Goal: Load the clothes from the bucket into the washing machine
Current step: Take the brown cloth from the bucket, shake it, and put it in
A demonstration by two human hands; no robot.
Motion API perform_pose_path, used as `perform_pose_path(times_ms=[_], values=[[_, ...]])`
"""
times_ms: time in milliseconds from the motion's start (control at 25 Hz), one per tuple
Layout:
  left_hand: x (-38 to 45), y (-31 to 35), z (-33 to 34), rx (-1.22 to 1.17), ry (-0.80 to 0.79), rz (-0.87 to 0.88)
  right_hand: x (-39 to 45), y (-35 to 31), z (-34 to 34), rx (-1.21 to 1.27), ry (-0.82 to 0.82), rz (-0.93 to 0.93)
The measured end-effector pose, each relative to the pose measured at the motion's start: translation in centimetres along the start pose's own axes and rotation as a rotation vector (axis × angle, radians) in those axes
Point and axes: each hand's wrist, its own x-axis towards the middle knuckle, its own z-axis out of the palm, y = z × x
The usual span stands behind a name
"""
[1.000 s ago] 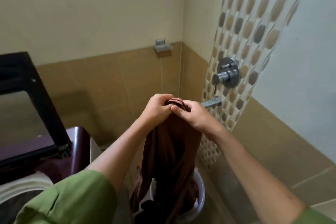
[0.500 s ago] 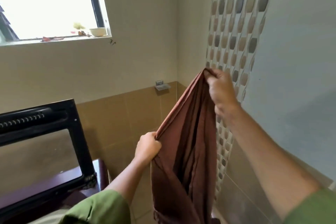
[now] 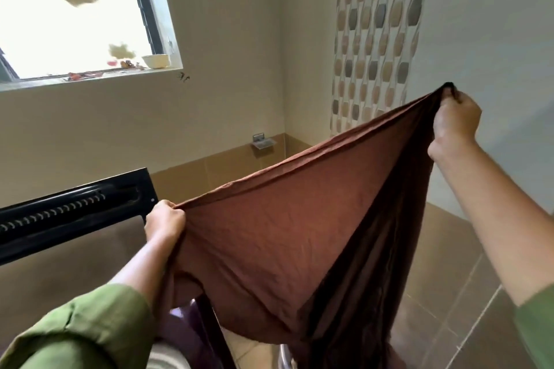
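The left hand grips one bunched corner of a large rust-brown cloth garment, fingers curled tight round the fabric, while the right hand, raised higher and well out to the side, pinches the opposite corner in a closed fist. Between them the top edge is drawn taut in a sloping line, and the rest hangs down in a wide sheet with a darker folded part trailing below the right arm. The garment is in the air, in neither container. The black raised lid of the washing machine stands just behind the left hand, and a pale curve at the bottom edge near the green sleeve may be the drum opening, though that cannot be told for certain. A white rim low in the frame, partly hidden by the cloth, is probably the bucket. Judging by this, one item is lifted out and spread, not yet loaded; how many clothes are left in the bucket is hidden.
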Motion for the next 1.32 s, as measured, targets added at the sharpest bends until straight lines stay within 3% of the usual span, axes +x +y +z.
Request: perform_pose_path(times_ms=[80,120,280,360,480,600,680,720,800,880,960,1080,1160,1320], values=[[0.3,2.1,-0.7,-0.062,0.031,0.029,-0.3,0.4,0.3,-0.093,-0.056,-0.005],[0.0,4.0,-0.6,-0.117,0.023,0.107,-1.1,0.8,0.9,-0.103,-0.176,-0.003],[-4.6,14.9,1.2,-0.24,-0.315,0.624,-7.4,3.3,4.9,-0.427,-1.135,0.114],[-6.8,19.3,2.3,-0.247,-0.42,0.761,-9.9,4.6,6.9,-0.453,-1.394,0.125],[-6.7,20.6,2.3,-0.332,-0.555,0.711,-9.3,4.8,8.2,-0.361,-1.286,0.159],[-5.1,17.6,2.0,-0.136,-0.822,0.647,-5.7,4.5,7.5,-0.282,-1.133,0.183],[-4.3,15.6,2.5,-0.138,-0.877,0.56,-3.8,4.4,6.7,-0.266,-1.132,0.175],[-3.9,15.2,2.8,-0.239,-0.852,0.506,-2.9,4.5,6.4,-0.309,-1.154,0.147],[-2.7,15.3,2.9,-0.43,-0.643,0.438,-1.1,5.0,5.8,-0.435,-1.146,0.084],[-1.1,15.8,2.0,-0.567,-0.387,0.37,1.1,5.4,5.1,-0.503,-0.947,0.037],[0.1,16.2,0.6,-0.663,-0.238,0.279,3.1,5.8,4.2,-0.385,-0.663,0.098],[-0.2,17.8,-1.1,-0.489,-0.266,0.361,3.2,6.6,3.3,-0.181,-0.414,0.222],[-1.9,19.9,-1.6,-0.398,-0.381,0.482,1.7,7.6,3.4,-0.222,-0.525,0.173],[-5.3,23.7,-1.7,-0.244,-0.619,0.698,-3.2,9.4,3.5,-0.495,-1.299,0.181]])
